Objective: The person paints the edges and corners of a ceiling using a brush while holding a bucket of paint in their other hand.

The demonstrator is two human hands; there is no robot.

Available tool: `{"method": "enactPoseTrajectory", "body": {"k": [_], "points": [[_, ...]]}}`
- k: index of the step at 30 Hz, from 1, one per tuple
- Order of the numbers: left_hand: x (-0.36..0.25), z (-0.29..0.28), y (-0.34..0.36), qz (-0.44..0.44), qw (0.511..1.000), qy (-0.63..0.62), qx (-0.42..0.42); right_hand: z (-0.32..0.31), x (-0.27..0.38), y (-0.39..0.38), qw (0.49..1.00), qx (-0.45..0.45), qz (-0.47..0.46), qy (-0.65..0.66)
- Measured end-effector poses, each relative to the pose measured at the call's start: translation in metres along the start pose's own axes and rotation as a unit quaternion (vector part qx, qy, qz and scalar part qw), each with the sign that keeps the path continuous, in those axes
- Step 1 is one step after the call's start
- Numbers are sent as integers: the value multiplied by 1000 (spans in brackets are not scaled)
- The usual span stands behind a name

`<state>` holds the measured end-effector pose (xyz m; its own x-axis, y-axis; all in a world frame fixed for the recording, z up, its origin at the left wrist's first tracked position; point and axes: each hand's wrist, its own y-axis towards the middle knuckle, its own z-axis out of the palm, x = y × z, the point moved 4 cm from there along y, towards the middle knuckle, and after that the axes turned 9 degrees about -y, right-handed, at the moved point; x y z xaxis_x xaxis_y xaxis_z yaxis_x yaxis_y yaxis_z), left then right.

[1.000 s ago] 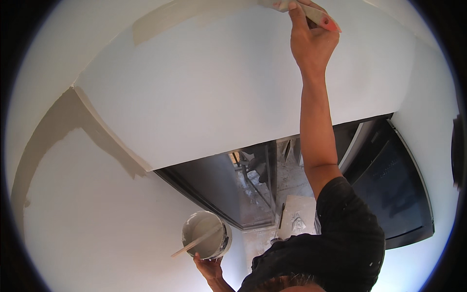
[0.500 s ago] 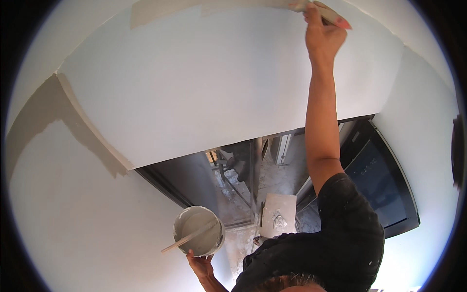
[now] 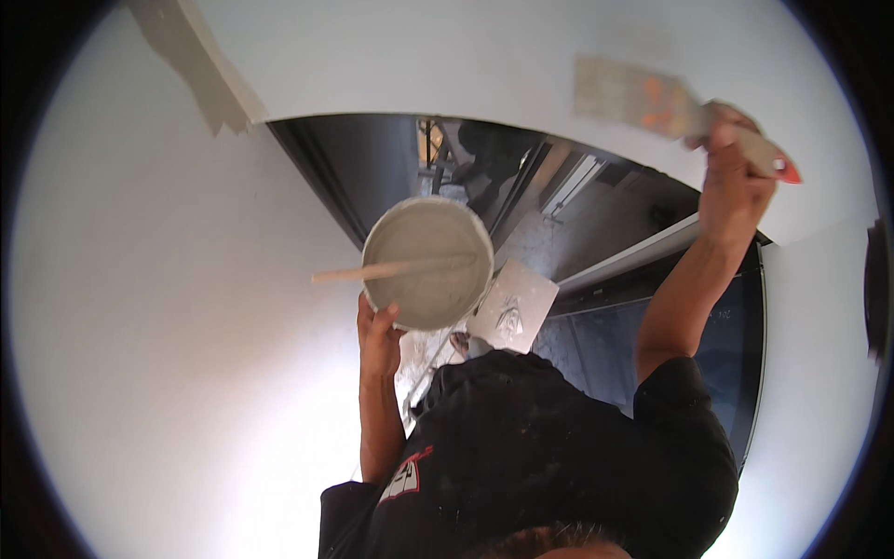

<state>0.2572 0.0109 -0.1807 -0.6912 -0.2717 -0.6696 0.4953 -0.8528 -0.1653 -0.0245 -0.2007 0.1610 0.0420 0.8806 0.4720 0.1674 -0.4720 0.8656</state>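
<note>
My left hand (image 3: pixel 380 343) grips a round bucket (image 3: pixel 481 235) at its near left rim, thumb over the edge. Grey-beige liquid coating (image 3: pixel 426 300) fills part of the bucket. A wooden stick (image 3: pixel 349 274) lies across it, one end in the coating and the other past the left rim. Up at the right, my right hand (image 3: pixel 734 182) is closed round the handle of a wide flat paintbrush (image 3: pixel 638 96). Its head is coated grey-beige with orange marks, slightly blurred, and its handle end is red. Whether the brush touches the wall, I cannot tell.
The pale wall carries a grey-beige coated strip (image 3: pixel 191 61) along the corner at upper left. Below is a dark-framed opening (image 3: pixel 326 177) with a dark glass panel (image 3: pixel 596 349) at right. A pale board (image 3: pixel 515 303) with a smear of material lies below the bucket.
My view has tilted downward. My right hand has brought the paintbrush down from the top of the wall, toward the right. The bucket now appears higher and nearer, still in my left hand.
</note>
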Motion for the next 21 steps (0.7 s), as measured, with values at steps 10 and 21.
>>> {"method": "enactPoseTrajectory", "body": {"k": [10, 21], "points": [[4, 38, 4, 9, 999, 44, 2, 103, -61, -140, 936, 286, 204, -16], [21, 53, -2, 37, 995, 91, 9, 105, -91, -165, 922, 262, 281, 48]]}}
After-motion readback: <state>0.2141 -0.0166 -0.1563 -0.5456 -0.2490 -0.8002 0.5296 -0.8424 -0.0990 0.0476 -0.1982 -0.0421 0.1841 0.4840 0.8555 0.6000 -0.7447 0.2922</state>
